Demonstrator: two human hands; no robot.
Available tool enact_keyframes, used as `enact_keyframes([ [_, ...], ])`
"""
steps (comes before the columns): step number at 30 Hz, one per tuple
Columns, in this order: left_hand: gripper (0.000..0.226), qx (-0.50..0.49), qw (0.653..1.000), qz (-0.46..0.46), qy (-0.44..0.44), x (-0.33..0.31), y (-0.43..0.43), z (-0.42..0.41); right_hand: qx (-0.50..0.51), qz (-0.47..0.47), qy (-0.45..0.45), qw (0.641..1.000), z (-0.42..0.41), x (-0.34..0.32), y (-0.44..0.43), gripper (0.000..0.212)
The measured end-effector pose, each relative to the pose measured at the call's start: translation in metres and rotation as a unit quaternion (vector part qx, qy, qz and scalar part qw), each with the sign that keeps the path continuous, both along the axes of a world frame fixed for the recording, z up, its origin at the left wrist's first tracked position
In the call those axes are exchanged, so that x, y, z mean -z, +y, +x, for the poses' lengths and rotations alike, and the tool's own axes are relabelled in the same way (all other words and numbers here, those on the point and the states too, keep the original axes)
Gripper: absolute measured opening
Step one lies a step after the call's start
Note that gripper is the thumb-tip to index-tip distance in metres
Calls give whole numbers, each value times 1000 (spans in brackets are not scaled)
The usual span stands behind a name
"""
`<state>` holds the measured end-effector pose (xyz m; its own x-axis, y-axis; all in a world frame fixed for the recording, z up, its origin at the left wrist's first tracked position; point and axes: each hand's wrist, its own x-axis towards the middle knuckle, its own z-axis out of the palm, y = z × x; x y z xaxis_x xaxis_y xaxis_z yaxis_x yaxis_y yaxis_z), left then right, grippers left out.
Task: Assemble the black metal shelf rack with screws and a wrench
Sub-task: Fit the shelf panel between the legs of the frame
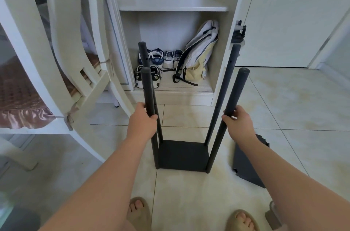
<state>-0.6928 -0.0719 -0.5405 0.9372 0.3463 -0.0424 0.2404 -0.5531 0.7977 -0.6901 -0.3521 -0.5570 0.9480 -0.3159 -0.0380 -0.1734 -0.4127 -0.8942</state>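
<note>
— What have your fingers got hold of?

— The fingers of my left hand (142, 122) are curled round the near left post (148, 94), thumb on the far side. My right hand (238, 119) wraps the near right post (234, 94) at much the same height. Both grips are closed on the tube, with nothing else in either hand.

— Why hold it there?

— I reckon it's to steady the rack (182, 155). It stands upright on the floor (189, 193) just in front of my feet. There is one black shelf at the bottom and four posts rising from its corners, and the far two (230, 71) lean a little outward. With only that one shelf tying them, the tops are free to splay, so a hand on each near post keeps it square.

— And the rest of the job?

— A second black panel (246, 164) lies on the floor to the right, close to the rack but not touching it. I'd guess it goes on higher up, at the holes in the posts. I can't see screws or a wrench. Beyond the rack is an open cupboard (174, 8) with shoes and a backpack.
</note>
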Motion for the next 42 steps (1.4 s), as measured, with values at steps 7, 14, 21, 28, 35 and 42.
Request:
enact_keyframes([
  [7, 41, 199, 907, 159, 335, 5, -28, -18, -11, -50, 41, 998, -28, -4, -64, 58],
  [14, 27, 439, 844, 123, 282, 48, -135, -34, 1, -155, 144, 977, -41, 30, -142, 61],
  [21, 50, 473, 823, 134, 284, 131, -229, -13, -41, -284, 240, 927, -24, 100, -214, 58],
  [28, 72, 434, 830, 88, 340, 244, -310, 38, -20, -309, 323, 894, 9, 204, -266, 55],
  [35, 74, 297, 873, 13, 386, 336, -350, 79, -27, -229, 351, 907, 46, 286, -280, 46],
  [42, 34, 276, 888, -3, 367, 366, -364, 87, 65, -68, 365, 926, 53, 324, -265, 31],
])
